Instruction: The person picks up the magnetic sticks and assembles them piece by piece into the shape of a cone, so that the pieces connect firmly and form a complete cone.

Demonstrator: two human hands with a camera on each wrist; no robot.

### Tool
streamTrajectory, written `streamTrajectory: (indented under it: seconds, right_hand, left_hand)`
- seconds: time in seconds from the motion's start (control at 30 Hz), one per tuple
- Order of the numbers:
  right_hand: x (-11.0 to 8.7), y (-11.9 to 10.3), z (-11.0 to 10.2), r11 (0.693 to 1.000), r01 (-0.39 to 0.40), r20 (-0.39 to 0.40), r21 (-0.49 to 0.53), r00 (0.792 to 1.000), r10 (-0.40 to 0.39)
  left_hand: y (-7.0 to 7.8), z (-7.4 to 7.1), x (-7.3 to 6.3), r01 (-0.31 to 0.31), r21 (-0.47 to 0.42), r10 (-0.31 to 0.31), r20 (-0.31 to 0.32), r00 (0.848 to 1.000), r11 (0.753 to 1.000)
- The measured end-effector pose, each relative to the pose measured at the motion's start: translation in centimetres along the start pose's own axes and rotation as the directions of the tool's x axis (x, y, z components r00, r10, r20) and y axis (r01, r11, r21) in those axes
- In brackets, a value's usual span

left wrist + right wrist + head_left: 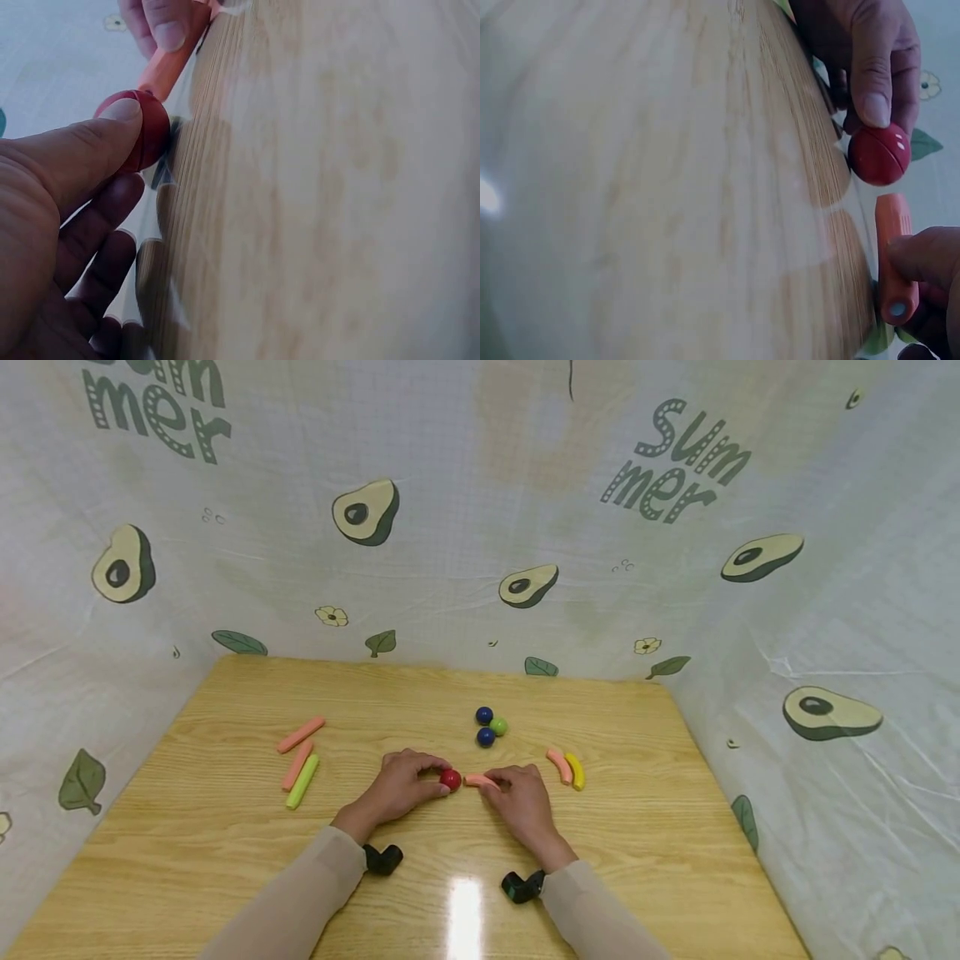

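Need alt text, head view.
Left hand holds a glossy red ball, right hand pinches a short pink piece at a light wood-grain table. Behind: two navy balls, one green ball. Left: two pink sticks, one lime stick; right: a curved pink piece, a curved yellow piece.

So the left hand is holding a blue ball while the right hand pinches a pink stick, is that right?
Not quite: the ball in the left hand is red, as the head view shows. The right hand does pinch a pink stick.
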State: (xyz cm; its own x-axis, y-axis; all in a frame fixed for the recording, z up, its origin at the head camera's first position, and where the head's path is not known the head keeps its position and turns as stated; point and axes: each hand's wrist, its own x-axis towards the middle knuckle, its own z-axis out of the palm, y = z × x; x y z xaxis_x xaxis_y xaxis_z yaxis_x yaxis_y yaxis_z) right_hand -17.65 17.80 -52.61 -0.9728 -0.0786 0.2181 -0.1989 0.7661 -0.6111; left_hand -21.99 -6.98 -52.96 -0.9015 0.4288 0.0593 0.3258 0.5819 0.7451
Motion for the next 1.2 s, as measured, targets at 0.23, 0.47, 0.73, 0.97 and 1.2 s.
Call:
streamTrajectory:
  seconds: [0.23,0.47,0.73,0.97,1.2]
  right_hand:
    - [0.2,-0.5,0.1,1.0,0.014,0.006,0.009,1.0,-0.014]
    - [0.2,-0.6,0.2,1.0,0.016,0.03,0.008,0.999,-0.016]
    - [0.0,-0.4,-0.2,0.999,0.012,0.081,0.035,0.997,-0.015]
    - [-0.4,0.2,-0.6,0.995,-0.046,0.106,0.088,0.994,0.037]
    - [-0.3,0.2,-0.3,0.996,-0.031,0.102,0.086,0.995,0.022]
  left_hand:
    - [0.2,-0.1,-0.1,0.0,0.007,0.0,-0.001,1.0,1.0]
    - [0.4,0.0,-0.2,0.016,0.037,-0.016,-0.007,1.0,0.999]
    - [0.6,0.2,-0.3,0.015,0.037,-0.014,-0.006,1.0,0.999]
    - [0.6,0.4,-0.7,0.018,0.026,-0.018,-0.021,1.0,1.0]
    - [0.8,0.4,-1.3,-0.001,0.015,0.001,-0.015,1.0,1.0]
